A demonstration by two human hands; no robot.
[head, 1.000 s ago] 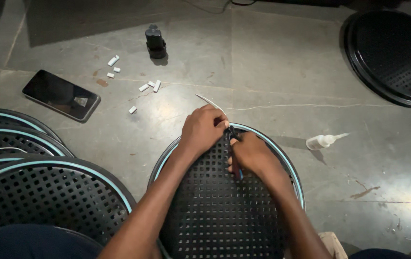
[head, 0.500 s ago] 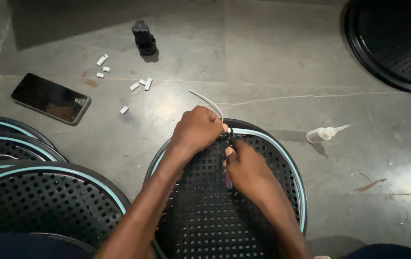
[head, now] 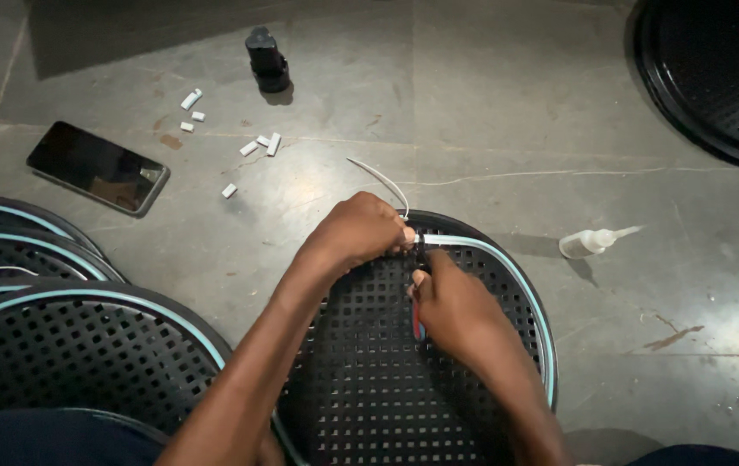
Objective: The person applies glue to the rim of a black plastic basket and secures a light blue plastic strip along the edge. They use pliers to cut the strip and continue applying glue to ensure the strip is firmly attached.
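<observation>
A round black perforated disc (head: 361, 380) with a pale blue-white strip along its rim (head: 508, 267) lies on the floor in front of me. My left hand (head: 354, 231) pinches the strip at the disc's far edge, and the strip's loose white end (head: 378, 179) curls up beyond it. My right hand (head: 451, 309) grips a small tool with a red handle (head: 418, 321), its tip pressed at the rim right beside my left fingers.
A stack of similar discs (head: 59, 336) lies at the left, another black disc (head: 715, 78) at the top right. On the grey floor are a dark phone (head: 97, 166), several small white pieces (head: 262, 145), a black cylinder (head: 268, 60) and a small clear squeeze bottle (head: 592, 242).
Both hands stay at the disc's far rim. The view has shifted slightly, and my right hand has crept closer to the left along the strip.
</observation>
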